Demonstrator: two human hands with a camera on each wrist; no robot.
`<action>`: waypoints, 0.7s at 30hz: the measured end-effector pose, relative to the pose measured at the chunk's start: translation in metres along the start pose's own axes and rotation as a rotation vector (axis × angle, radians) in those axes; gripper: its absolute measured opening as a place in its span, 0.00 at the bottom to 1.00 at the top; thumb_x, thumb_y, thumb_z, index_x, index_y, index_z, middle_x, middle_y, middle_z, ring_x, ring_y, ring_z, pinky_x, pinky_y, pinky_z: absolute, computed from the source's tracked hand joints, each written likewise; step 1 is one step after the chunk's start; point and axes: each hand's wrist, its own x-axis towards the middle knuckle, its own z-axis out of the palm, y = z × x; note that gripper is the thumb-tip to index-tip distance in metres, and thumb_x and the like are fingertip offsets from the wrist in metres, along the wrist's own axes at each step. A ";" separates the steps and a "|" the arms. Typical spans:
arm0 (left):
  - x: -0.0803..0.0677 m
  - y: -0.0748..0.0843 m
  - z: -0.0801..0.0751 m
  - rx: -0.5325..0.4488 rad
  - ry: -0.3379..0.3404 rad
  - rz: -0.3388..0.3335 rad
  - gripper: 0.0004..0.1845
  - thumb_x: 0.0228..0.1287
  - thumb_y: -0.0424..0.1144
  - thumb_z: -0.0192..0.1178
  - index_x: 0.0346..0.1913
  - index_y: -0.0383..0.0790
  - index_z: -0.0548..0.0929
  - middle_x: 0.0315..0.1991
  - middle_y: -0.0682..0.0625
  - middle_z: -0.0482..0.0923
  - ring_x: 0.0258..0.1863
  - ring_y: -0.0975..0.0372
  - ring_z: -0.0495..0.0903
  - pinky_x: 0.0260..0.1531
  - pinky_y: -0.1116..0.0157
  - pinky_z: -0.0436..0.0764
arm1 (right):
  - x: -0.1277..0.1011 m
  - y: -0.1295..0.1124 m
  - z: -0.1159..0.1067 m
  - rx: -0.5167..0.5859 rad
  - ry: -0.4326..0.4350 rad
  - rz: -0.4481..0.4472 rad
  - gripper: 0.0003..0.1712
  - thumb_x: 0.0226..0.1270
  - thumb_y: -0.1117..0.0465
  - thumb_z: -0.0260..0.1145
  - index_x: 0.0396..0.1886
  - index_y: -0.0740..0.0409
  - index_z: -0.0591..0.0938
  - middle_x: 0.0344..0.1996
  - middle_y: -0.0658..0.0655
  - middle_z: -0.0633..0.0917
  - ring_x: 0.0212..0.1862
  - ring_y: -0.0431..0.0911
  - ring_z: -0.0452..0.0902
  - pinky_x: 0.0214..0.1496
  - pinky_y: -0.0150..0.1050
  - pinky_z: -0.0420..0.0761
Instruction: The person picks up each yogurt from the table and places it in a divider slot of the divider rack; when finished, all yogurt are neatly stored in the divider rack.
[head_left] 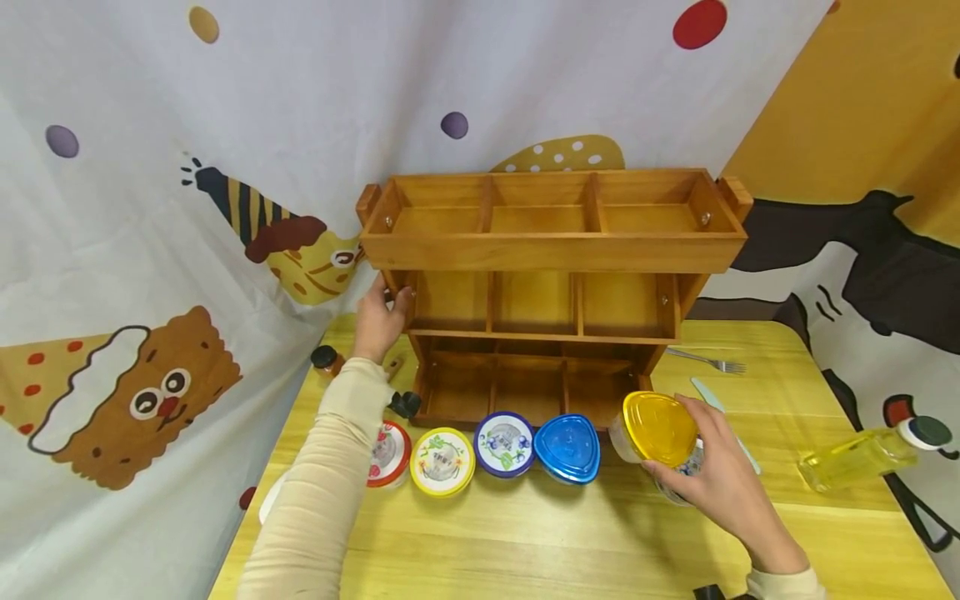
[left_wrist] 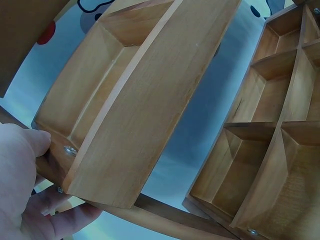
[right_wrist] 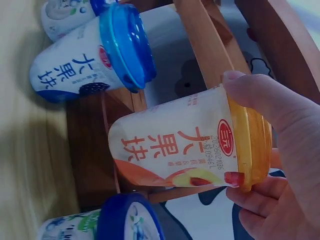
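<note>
- Cup with a yellow lid (head_left: pixel 660 427) sat in the right hand (head_left: pixel 723 483), lifted off the table (head_left: pixel 525 542) at about 4 o'clock from the wooden rack (head_left: pixel 555 250); the fingers (right_wrist: pixel 260 97) curled round its lid end.
- Its long axis was tilted, neither upright nor flat: in the head view the lid faced up and toward 11 o'clock, and in the right wrist view the printed side (right_wrist: pixel 175 150) faced the camera with the base away from the palm.
- One more cup showed partly under that hand; I could not tell its lid colour.
- Four cups stood upright in a row on the table along the rack's front edge, touching or nearly so: one red-rimmed (head_left: pixel 388 452), one yellow-rimmed (head_left: pixel 442 461), one purple-rimmed (head_left: pixel 504 443), one blue-lidded (head_left: pixel 567 447).
- The rack had three tiers, each split into three compartments.
- The left hand (head_left: pixel 381 321) gripped the rack's side post at 9 o'clock, thumb (left_wrist: pixel 30 142) pressed beside a screw.
- One fork (head_left: pixel 705 360), one oil bottle (head_left: pixel 862 457) lying on its side, and one small dark-capped jar (head_left: pixel 325 358) were also on the table.
</note>
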 end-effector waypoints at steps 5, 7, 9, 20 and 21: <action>0.000 0.000 0.000 0.009 0.004 0.000 0.13 0.74 0.39 0.53 0.54 0.36 0.74 0.58 0.35 0.78 0.56 0.43 0.80 0.53 0.47 0.81 | 0.017 0.003 0.003 0.012 0.006 0.008 0.55 0.46 0.50 0.82 0.70 0.64 0.65 0.64 0.73 0.68 0.56 0.68 0.72 0.47 0.72 0.75; 0.000 0.000 0.001 0.010 0.004 -0.001 0.12 0.74 0.39 0.53 0.53 0.36 0.74 0.57 0.35 0.79 0.56 0.43 0.80 0.53 0.47 0.81 | 0.024 0.005 0.006 0.020 -0.003 0.022 0.55 0.47 0.50 0.81 0.71 0.64 0.64 0.65 0.73 0.67 0.57 0.69 0.70 0.48 0.73 0.74; 0.000 0.001 0.001 0.009 0.001 -0.004 0.12 0.74 0.39 0.54 0.53 0.36 0.74 0.58 0.35 0.79 0.56 0.43 0.80 0.53 0.47 0.81 | 0.031 0.006 0.010 0.021 -0.018 0.045 0.55 0.49 0.48 0.80 0.71 0.65 0.63 0.65 0.73 0.67 0.57 0.69 0.70 0.49 0.73 0.74; 0.000 0.001 0.000 -0.002 -0.011 -0.009 0.14 0.75 0.39 0.53 0.56 0.36 0.74 0.59 0.36 0.78 0.57 0.44 0.80 0.54 0.48 0.81 | 0.061 0.017 0.039 0.018 -0.039 0.050 0.54 0.52 0.48 0.78 0.70 0.70 0.63 0.61 0.75 0.69 0.55 0.67 0.72 0.51 0.67 0.78; 0.000 0.001 -0.001 -0.001 -0.010 -0.008 0.14 0.74 0.40 0.53 0.56 0.36 0.74 0.59 0.36 0.78 0.57 0.44 0.80 0.54 0.48 0.81 | 0.063 0.018 0.043 0.021 -0.040 0.048 0.54 0.52 0.48 0.79 0.70 0.70 0.63 0.59 0.74 0.70 0.52 0.66 0.72 0.49 0.65 0.79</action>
